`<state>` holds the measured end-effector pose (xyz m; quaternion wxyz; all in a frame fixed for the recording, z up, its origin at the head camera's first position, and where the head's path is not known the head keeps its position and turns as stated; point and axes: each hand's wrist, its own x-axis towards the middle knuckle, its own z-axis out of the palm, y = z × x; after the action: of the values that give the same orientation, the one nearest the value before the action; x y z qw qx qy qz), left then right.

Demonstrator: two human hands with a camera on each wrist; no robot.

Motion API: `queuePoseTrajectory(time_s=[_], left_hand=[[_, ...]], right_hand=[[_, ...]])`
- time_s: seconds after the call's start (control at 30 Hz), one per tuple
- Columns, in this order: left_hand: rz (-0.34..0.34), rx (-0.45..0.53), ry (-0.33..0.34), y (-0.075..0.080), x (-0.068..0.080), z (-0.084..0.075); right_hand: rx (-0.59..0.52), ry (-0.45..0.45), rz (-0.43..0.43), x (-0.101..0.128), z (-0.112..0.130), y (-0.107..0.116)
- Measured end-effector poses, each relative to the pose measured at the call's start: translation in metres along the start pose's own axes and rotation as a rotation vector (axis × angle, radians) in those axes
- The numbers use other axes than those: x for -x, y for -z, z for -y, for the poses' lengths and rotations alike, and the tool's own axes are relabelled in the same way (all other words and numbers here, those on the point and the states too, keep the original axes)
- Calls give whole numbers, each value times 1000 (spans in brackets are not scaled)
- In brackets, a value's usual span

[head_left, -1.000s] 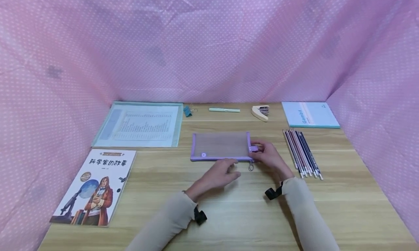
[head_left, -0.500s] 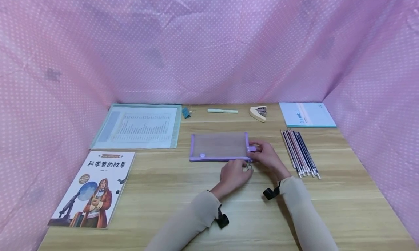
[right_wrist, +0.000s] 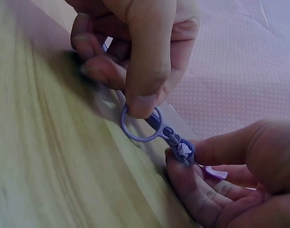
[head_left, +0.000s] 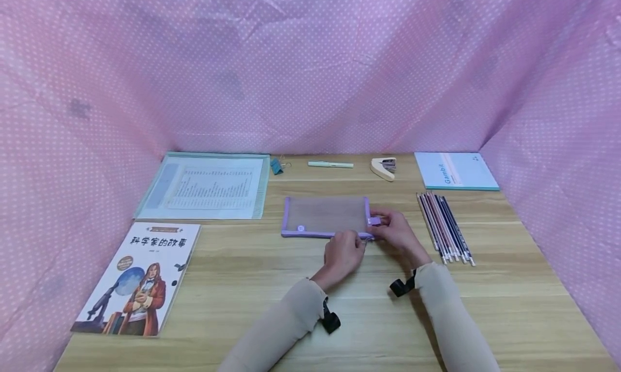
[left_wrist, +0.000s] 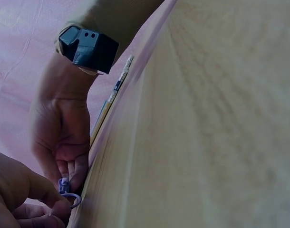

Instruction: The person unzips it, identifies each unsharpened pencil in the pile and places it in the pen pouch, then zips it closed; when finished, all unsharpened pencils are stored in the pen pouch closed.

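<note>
A see-through mesh pencil pouch with purple edging (head_left: pixel 325 215) lies flat in the middle of the table. Its zipper runs along the near edge, and the slider is at the right end. My left hand (head_left: pixel 342 256) pinches the zipper's round pull ring (right_wrist: pixel 144 139), thumb tip at the ring's upper part in the right wrist view. At the pouch's right near corner, my right hand (head_left: pixel 397 233) grips the zipper end between thumb and finger. A small purple tab (right_wrist: pixel 215 172) sticks out beside those fingers. The left wrist view shows both hands close together at the slider.
Several pencils (head_left: pixel 443 226) lie right of the right hand, below a blue notebook (head_left: pixel 461 171). Along the back are a stapler (head_left: pixel 383 169), a green pen (head_left: pixel 331 164) and a binder clip (head_left: pixel 277 166). A document folder (head_left: pixel 208 186) and a book (head_left: pixel 140 280) lie left.
My left hand has moved right along the pouch's near edge to the zipper end, and its fingers have taken hold of the pull ring. The right hand stays at the corner.
</note>
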<state>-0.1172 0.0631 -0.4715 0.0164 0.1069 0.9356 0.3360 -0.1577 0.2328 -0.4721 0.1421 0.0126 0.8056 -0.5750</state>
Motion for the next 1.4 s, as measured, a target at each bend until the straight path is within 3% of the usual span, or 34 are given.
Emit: queuePoseTrajectory(time_s=[0.27, 0.47, 0.67, 0.9, 1.4], left_hand=[[45, 2, 3, 11, 0, 4], [31, -6, 5, 24, 0, 16], [1, -24, 20, 41, 1, 36], [-52, -60, 65, 72, 7, 62], [-70, -165, 156, 121, 18, 112]], right_hand=[[41, -40, -23, 0, 4, 0], [61, -72, -32, -1, 6, -1], [63, -100, -34, 0, 5, 1], [86, -99, -34, -1, 4, 5], [109, -140, -28, -3, 4, 4]])
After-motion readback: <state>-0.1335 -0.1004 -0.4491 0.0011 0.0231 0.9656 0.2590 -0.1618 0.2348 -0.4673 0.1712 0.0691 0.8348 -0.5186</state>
